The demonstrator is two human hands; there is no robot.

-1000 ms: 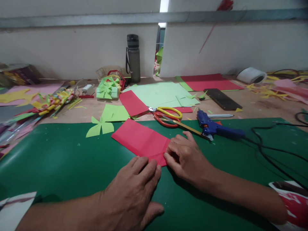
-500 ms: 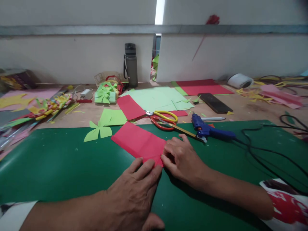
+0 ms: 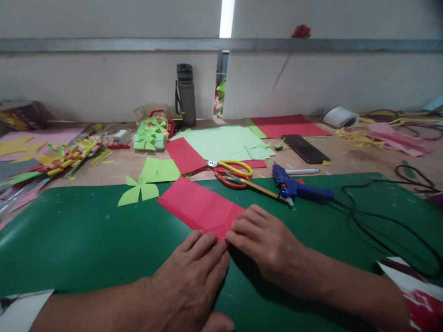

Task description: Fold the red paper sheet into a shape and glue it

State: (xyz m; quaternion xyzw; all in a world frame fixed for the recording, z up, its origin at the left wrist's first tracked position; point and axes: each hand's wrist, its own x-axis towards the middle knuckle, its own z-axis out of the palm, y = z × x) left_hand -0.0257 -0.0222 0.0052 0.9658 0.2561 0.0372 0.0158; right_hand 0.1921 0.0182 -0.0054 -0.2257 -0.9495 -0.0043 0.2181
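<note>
A rectangular sheet of red paper (image 3: 204, 205) lies slantwise on the green mat (image 3: 104, 240), with its near right corner folded over. My left hand (image 3: 194, 267) is stretched out flat, its fingertips pressing the paper's near edge down. At the folded corner my right hand (image 3: 259, 237) has its fingers bent and closed on the paper; the fold is partly hidden beneath them. Beyond the paper lie scissors (image 3: 235, 166) with one yellow and one red handle, close to a second red paper piece (image 3: 186, 156).
A blue glue gun (image 3: 297, 189) trails a black cord on the right. Farther back are a phone (image 3: 305, 149), a white pen (image 3: 301, 171), pale green sheets (image 3: 221, 140) and a grey bottle (image 3: 187, 99). A green paper leaf shape (image 3: 138, 191) lies to the left.
My right hand has shifted slightly left and its fingers now lie lower over the red paper's corner, folding it. My left hand stays pressed on the near edge.
</note>
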